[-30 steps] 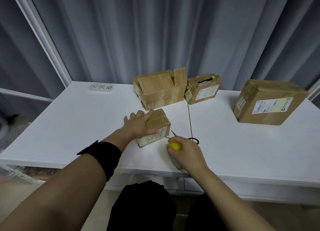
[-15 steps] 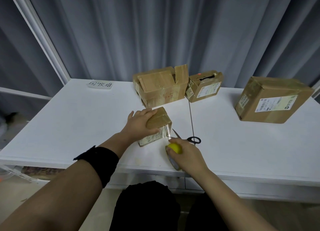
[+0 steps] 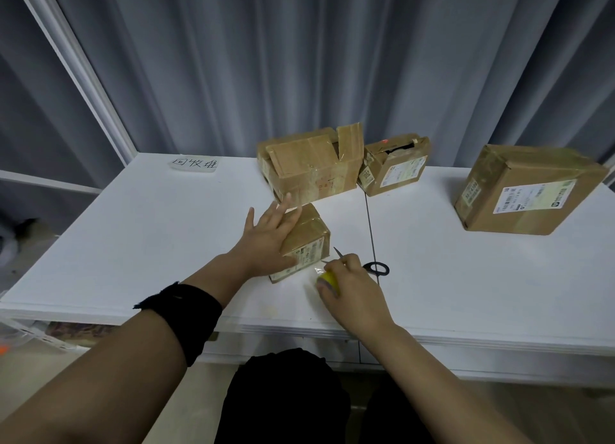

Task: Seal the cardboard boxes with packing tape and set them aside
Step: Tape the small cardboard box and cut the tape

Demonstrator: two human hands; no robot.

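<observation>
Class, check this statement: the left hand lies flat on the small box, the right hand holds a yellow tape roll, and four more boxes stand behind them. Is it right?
Not quite. The head view shows three more boxes, not four: the flapped box, the middle box and the large box. The rest holds.

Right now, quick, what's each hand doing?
Left hand: open, resting on the small box.
Right hand: closed around the yellow tape roll.
</observation>
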